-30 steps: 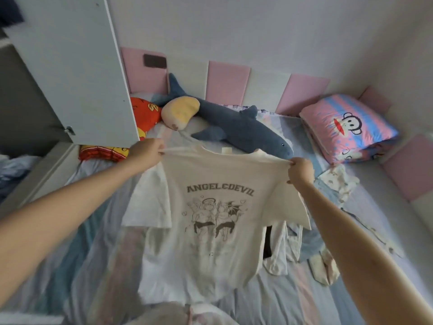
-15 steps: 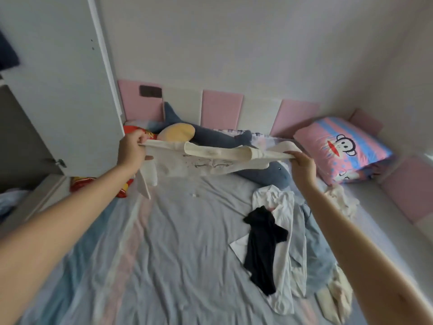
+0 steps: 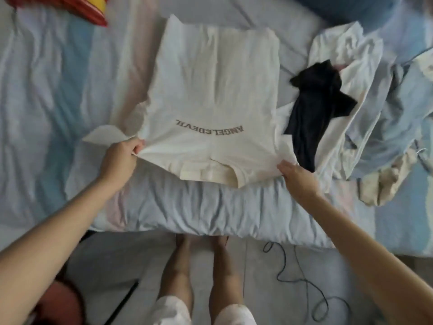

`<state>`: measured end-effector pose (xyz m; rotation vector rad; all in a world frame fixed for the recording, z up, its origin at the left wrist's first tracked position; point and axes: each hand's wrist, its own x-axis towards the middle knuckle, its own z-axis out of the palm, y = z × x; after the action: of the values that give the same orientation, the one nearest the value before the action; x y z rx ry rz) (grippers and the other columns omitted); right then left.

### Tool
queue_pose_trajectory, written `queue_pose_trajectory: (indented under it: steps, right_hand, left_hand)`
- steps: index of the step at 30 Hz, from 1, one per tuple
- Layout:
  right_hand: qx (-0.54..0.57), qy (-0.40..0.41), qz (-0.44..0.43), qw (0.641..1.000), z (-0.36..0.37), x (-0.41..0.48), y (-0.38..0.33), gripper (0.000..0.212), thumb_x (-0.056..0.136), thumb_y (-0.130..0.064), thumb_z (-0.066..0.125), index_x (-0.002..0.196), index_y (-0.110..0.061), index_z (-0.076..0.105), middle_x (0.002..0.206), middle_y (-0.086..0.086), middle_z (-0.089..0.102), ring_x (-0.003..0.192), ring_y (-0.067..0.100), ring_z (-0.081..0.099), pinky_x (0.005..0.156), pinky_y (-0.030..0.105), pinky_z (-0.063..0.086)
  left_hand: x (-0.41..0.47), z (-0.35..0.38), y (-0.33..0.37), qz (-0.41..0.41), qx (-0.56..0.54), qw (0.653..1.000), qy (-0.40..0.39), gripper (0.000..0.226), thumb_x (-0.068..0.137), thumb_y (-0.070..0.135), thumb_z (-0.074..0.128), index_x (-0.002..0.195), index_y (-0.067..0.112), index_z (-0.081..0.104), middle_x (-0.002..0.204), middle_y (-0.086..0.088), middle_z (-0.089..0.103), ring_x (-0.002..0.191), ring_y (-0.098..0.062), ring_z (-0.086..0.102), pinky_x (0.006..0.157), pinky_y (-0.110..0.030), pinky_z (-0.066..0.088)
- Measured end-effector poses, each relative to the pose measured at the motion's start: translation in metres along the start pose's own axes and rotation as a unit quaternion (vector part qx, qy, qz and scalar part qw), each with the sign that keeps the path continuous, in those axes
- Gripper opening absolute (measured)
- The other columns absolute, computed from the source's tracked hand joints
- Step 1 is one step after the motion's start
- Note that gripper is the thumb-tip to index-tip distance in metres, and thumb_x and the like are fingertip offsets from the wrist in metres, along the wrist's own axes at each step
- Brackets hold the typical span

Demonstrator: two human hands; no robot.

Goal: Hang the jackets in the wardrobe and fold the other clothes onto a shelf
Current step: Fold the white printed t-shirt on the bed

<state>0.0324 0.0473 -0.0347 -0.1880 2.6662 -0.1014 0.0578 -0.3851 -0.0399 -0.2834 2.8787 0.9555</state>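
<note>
A cream T-shirt (image 3: 210, 90) with upside-down grey lettering lies spread flat on the bed (image 3: 58, 90), its collar at the near edge. My left hand (image 3: 119, 160) pinches the shirt's left shoulder next to a splayed sleeve. At the right shoulder, my right hand (image 3: 297, 177) grips the cloth, fingers curled over its edge. A black garment (image 3: 316, 106) lies on a heap of white and pale blue clothes (image 3: 365, 90) to the right of the shirt.
A red and yellow cushion (image 3: 82, 8) sits at the far left of the bed. Blue plush (image 3: 346, 5) shows at the top right. My bare legs (image 3: 203, 277) stand on the grey floor, with a black cable (image 3: 302, 280) to their right.
The shirt was held up in the air by its shoulders, then swung out level; now it lies flat on the bed. My view has dropped from the headboard to the bed edge and floor.
</note>
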Motion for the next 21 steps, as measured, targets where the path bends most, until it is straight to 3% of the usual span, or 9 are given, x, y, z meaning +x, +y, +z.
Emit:
queue_pose_trajectory:
  steps: [4,7,9,11,12,14,16,18,21]
  right_hand:
    - [-0.117,-0.13,-0.071,0.982,0.107,-0.013,0.0,0.05,0.091,0.002,0.041,0.139,-0.013,0.044,0.146,0.007,0.043,0.122,0.028,0.053,0.087,0.04,0.051]
    - [-0.115,-0.164,-0.064,0.978,0.165,-0.03,-0.001,0.052,0.074,0.012,0.063,0.124,-0.003,0.059,0.13,0.019,0.058,0.086,0.038,0.069,0.059,0.045,0.057]
    - [-0.144,-0.177,-0.065,0.971,0.19,-0.037,-0.004,0.059,0.082,0.006,0.057,0.138,-0.008,0.046,0.145,0.014,0.044,0.088,0.033,0.069,0.064,0.039,0.054]
    - [-0.16,-0.22,-0.036,0.962,0.203,-0.044,-0.01,0.063,0.092,-0.001,0.042,0.15,-0.014,0.021,0.159,0.003,0.017,0.103,0.028,0.064,0.075,0.035,0.05]
    - [-0.171,-0.23,-0.02,0.958,0.207,-0.046,-0.016,0.061,0.093,-0.004,0.039,0.15,-0.014,0.019,0.159,0.001,0.014,0.104,0.025,0.064,0.076,0.033,0.05]
    - [-0.175,-0.207,0.013,0.962,0.208,-0.047,-0.029,0.049,0.094,-0.012,0.038,0.143,-0.012,0.036,0.151,0.004,0.034,0.098,0.025,0.065,0.072,0.031,0.05]
    - [-0.11,-0.156,0.045,0.981,0.204,-0.04,-0.044,0.032,0.088,-0.018,0.038,0.108,-0.009,0.062,0.111,0.008,0.063,0.088,0.028,0.066,0.065,0.031,0.045]
    - [-0.013,-0.049,0.009,0.999,0.201,-0.019,-0.058,0.023,0.084,-0.017,0.047,0.093,-0.007,0.066,0.092,0.008,0.065,0.086,0.03,0.064,0.065,0.033,0.044]
    - [0.01,0.036,-0.125,0.992,0.205,0.018,-0.085,0.046,0.085,-0.018,0.055,0.13,-0.011,0.053,0.132,0.011,0.055,0.122,0.032,0.05,0.102,0.044,0.04]
  left_hand:
    - [-0.057,0.071,-0.069,-0.02,0.074,0.993,-0.087,0.025,0.066,-0.012,0.041,0.066,0.013,0.039,0.076,-0.012,0.055,0.068,-0.024,0.051,0.059,-0.036,0.038]
    - [-0.097,0.112,-0.112,0.002,0.091,0.983,-0.157,0.022,0.065,-0.002,0.034,0.066,0.02,0.038,0.096,-0.021,0.058,0.088,-0.026,0.05,0.065,-0.035,0.042]
    - [-0.111,0.133,-0.126,-0.003,0.156,0.965,-0.21,0.024,0.074,-0.006,0.036,0.072,0.012,0.052,0.107,-0.024,0.055,0.102,-0.03,0.052,0.075,-0.042,0.045]
    - [-0.12,0.153,-0.124,-0.077,0.223,0.938,-0.255,0.03,0.086,-0.008,0.039,0.109,-0.006,0.059,0.137,-0.023,0.043,0.125,-0.035,0.043,0.096,-0.043,0.041]
    - [-0.123,0.163,-0.123,-0.15,0.237,0.922,-0.269,0.04,0.092,-0.003,0.038,0.131,-0.004,0.046,0.148,-0.019,0.032,0.131,-0.035,0.036,0.104,-0.043,0.036]
    - [-0.122,0.176,-0.106,-0.238,0.294,0.865,-0.33,0.047,0.096,0.005,0.036,0.143,0.006,0.035,0.15,-0.019,0.025,0.131,-0.038,0.033,0.108,-0.046,0.031]
    - [-0.115,0.18,-0.081,-0.25,0.372,0.795,-0.408,0.042,0.094,0.012,0.041,0.135,0.013,0.047,0.142,-0.017,0.038,0.129,-0.034,0.036,0.11,-0.057,0.024]
    - [-0.097,0.184,-0.057,-0.228,0.41,0.797,-0.38,0.041,0.094,0.018,0.04,0.135,0.014,0.041,0.135,-0.014,0.05,0.129,-0.033,0.041,0.109,-0.066,0.01]
    - [-0.07,0.202,-0.031,-0.053,0.373,0.885,-0.272,0.056,0.096,0.036,0.038,0.146,0.013,0.023,0.153,-0.021,0.023,0.141,-0.037,0.021,0.107,-0.07,0.009]
